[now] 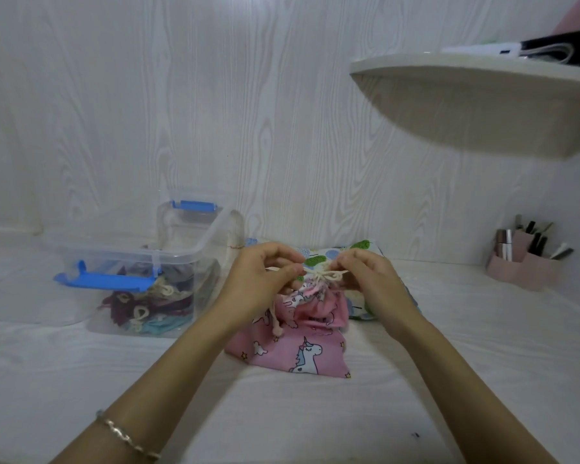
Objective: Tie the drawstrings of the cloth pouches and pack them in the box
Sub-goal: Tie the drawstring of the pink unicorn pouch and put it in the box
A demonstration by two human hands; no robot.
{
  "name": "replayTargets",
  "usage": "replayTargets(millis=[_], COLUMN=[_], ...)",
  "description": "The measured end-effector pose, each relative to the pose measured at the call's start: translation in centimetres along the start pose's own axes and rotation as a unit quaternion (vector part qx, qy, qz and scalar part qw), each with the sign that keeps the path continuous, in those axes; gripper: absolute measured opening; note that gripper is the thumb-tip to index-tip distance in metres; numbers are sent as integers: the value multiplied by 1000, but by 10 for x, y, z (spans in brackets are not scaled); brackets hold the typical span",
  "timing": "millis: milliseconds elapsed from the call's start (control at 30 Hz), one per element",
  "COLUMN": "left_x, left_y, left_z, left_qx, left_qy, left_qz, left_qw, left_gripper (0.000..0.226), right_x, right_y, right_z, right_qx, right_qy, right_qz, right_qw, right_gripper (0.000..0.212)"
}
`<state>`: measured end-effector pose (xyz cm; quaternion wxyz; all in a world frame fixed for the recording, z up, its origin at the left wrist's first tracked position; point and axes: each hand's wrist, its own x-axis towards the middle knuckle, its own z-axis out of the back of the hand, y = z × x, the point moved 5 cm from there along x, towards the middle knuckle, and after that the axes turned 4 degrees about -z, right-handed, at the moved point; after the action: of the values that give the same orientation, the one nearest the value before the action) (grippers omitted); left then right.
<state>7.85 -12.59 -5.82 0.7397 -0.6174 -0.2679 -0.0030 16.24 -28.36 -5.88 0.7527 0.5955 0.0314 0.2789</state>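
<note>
Drawstring [322, 276] (half-hidden) in left hand [260, 279], right hand [370, 279].

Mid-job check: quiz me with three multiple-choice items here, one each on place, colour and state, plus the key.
1. Where is the clear plastic box with blue latches from the pink unicorn-print cloth pouch? A the person's left; B the person's right; C on the shelf.
2. The pouch's drawstring is: A blue; B cream; C black.
3. The box is: A lidded; B open, empty; C open, holding pouches.
Key: 1 A, it stands left of the pouch. 2 B, cream cord runs between the left hand and right hand. 3 C, no lid, cloth shows through its wall.
</note>
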Motion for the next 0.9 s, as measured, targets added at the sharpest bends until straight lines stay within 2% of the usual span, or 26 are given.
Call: replayTargets(millis=[67,133,267,333,367,433,467,500,533,600,633,767,833,900], left_x=[-1,-1,-3,-6,-6,-7,-7,-6,-7,-10,-10,-6,-2,2], left_y=[-1,-1,1,-1,-4,-13,-18,-20,-21,-22,-21,-13,-11,-8], left_z=[-5,-9,-12,-12,-12,-13,-14,-15,-18,-20,-19,-13,-14,-16], left_qx=[23,46,96,181,272,489,556,588,601,593,572,373,288,227], left_qy=[24,36,64,92,100,87,74,63,49,8,-12,-34,-18,35], left_qz=[-9,-16,-22,-51,-81,-153,-184,-203,-209,-201,-183,-79,-60,-49], left_qw=[999,998,993,978,954,854,807,780,770,780,800,924,956,972], left_gripper=[8,9,13,17,20,22,23,22,21,18,18,12,20,28], right_x=[5,7,6,6,7,7,7,6,6,5,5,6,6,6], right_y=[1,-3,-5,-4,-5,-7,-8,-8,-8,-6,-5,-3,-1,2], right_z=[-2,-8,-13,-12,-11,-9,-9,-10,-10,-12,-13,-15,-16,-18], right_qx=[-87,-165,-86,-58,-53,-51,-52,-55,-56,-55,-61,-96,-119,-129], right_qy=[17,62,119,127,128,126,126,128,130,135,136,138,148,156], right_qz=[-34,-81,-142,-139,-134,-130,-131,-131,-131,-129,-126,-136,-135,-122], right_qw=[995,981,979,980,981,982,982,982,981,981,981,976,972,972], right_gripper=[41,47,30,28,31,32,26,19,16,12,12,9,10,9])
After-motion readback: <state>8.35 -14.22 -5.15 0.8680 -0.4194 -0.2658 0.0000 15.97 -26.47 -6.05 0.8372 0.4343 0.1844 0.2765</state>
